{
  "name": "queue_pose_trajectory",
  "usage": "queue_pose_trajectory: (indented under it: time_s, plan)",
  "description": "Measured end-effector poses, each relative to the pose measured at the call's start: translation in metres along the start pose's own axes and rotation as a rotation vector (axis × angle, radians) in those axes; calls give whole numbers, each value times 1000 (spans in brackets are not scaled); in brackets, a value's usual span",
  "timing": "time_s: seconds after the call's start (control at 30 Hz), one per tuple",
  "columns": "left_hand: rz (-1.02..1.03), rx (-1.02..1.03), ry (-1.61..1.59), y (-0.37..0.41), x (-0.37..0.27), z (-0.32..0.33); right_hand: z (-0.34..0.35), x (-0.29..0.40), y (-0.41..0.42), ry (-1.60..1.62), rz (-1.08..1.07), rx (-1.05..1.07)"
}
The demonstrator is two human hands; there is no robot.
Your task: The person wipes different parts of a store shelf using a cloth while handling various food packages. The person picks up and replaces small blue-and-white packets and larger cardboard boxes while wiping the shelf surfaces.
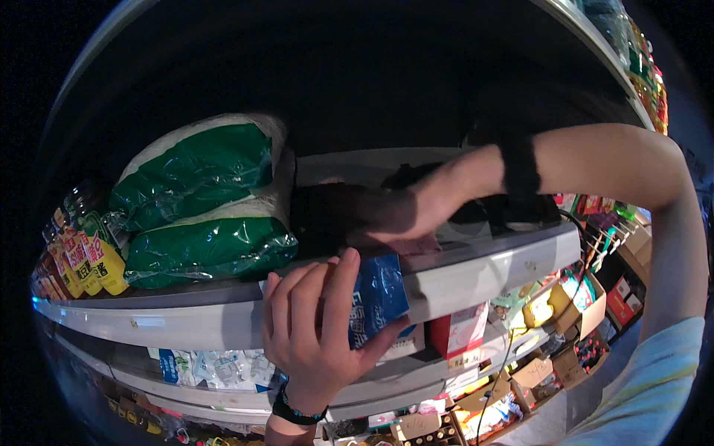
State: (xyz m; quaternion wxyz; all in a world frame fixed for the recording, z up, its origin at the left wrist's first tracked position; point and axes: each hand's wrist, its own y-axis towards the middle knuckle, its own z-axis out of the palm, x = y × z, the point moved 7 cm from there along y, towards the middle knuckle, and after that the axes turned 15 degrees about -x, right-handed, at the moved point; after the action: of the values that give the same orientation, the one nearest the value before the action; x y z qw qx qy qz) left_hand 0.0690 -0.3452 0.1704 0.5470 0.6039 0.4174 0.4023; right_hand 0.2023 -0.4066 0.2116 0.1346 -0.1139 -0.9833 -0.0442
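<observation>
My left hand point(318, 318), with a dark beaded band at the wrist, is closed around a blue printed packet point(379, 295) at the front edge of a shelf point(479, 279). My right hand point(385, 214) reaches from the right into the shadowed shelf space behind it. Its fingers lie in the dark, so what they touch cannot be told. A black band circles the right forearm. To the left of both hands, two green and white plastic bags point(206, 245) lie stacked on the shelf.
Yellow sauce pouches point(106, 265) stand at the shelf's left end. Lower shelves hold white and blue packets point(223, 368) and a red and white box point(458, 330). Open cardboard boxes point(577, 357) of goods stand at lower right. A black cable point(505, 357) hangs in front.
</observation>
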Motion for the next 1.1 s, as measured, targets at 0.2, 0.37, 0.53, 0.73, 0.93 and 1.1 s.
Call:
queue_pose_trajectory:
  time_s: [0.2, 0.37, 0.53, 0.73, 0.93, 1.1]
  plan:
    - [25, 28, 3, -5, 0, 5, -9, -18, 21, 37, 117, 221]
    - [39, 54, 15, -2, -1, 5, -21, -134, 98, -252, 284, 184]
    - [74, 62, 31, -1, -9, 10, -19, -228, 162, -286, 295, 160]
    - [127, 72, 26, -1, -3, 5, -14, -247, 154, -71, -120, 97]
    - [10, 56, 5, -3, 2, 6, -38, -254, 22, 17, 154, 41]
    - [114, 71, -23, 2, -6, 5, -58, -306, -69, -32, 481, 19]
